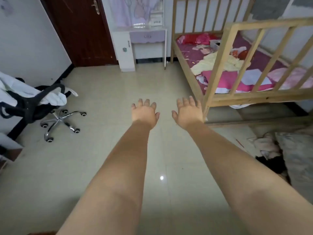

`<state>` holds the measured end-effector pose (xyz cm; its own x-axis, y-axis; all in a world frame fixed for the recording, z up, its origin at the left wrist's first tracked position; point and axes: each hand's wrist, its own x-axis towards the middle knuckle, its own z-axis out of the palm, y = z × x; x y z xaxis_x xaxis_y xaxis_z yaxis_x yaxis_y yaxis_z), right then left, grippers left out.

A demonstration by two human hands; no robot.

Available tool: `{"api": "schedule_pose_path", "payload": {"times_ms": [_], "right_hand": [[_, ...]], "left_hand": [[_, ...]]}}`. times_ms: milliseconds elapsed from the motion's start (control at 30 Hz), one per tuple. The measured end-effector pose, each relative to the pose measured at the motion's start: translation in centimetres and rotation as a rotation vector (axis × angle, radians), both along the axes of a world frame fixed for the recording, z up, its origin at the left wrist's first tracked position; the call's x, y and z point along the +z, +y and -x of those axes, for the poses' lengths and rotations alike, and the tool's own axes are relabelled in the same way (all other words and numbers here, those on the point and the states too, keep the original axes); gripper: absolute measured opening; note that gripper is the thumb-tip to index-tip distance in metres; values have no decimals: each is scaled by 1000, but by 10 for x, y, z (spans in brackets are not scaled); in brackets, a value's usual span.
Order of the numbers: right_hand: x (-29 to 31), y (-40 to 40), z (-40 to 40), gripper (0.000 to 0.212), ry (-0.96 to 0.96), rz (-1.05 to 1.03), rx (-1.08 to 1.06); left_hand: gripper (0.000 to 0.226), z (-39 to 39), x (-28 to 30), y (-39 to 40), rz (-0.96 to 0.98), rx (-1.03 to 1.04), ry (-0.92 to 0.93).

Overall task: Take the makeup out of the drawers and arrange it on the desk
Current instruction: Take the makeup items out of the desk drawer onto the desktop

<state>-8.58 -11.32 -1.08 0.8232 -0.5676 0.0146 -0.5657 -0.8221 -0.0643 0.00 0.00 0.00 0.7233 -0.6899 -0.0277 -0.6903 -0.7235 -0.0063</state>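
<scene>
Well ahead: desk (140, 29), lilac drawer (147, 36) closed; hands (left hand (144, 112), right hand (188, 112)) spread, empty.

Soft daylight, floor (105, 92) glare (wide-angle warped edges)
</scene>
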Motion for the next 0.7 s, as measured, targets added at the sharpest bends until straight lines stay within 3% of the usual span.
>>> {"api": "schedule_pose_path", "payload": {"times_ms": [367,700], "right_hand": [[-115,-58,-95,57,248,-77,3],[-109,-216,-304,60,260,-118,27]], "left_hand": [[52,-101,-119,-48,-164,67,192],[53,-314,-114,-190,-64,158,255]]}}
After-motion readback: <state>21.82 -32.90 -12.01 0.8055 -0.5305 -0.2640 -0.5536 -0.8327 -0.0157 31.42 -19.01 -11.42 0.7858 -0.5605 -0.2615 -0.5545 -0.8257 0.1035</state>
